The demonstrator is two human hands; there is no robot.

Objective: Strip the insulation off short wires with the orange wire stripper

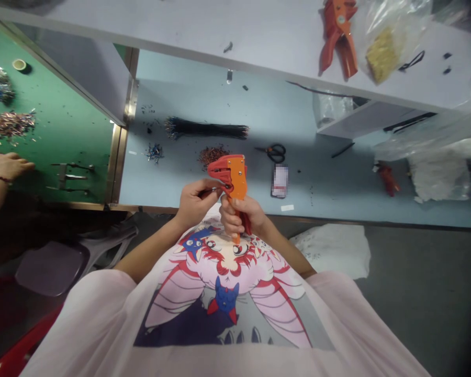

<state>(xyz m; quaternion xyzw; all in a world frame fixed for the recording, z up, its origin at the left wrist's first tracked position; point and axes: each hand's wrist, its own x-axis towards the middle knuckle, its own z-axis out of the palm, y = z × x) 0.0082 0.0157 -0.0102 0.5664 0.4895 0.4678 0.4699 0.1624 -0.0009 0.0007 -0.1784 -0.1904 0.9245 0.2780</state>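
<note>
Upright in front of my chest is an orange and red wire stripper point(237, 175), its handles in the grip of my right hand point(243, 214). My left hand point(198, 201) is close by the tool's red jaw, with thumb and fingers pinched together; whatever they hold is too small or hidden to make out. Just behind the stripper lies a heap of small copper-coloured bits point(212, 155). Beyond it a bundle of black wires point(208, 129) lies lengthwise on the blue table mat point(204, 183). To the left is a little pile of blue and silvery pieces point(154, 152).
Black-handled scissors point(275, 152) and a phone point(280, 180) lie to the right. Farther right are a red-handled tool point(388, 179) and plastic bags point(435, 170). An orange-red tool point(338, 39) rests on the raised shelf point(180, 23). Another person's hand point(10, 166) is over the green table at left.
</note>
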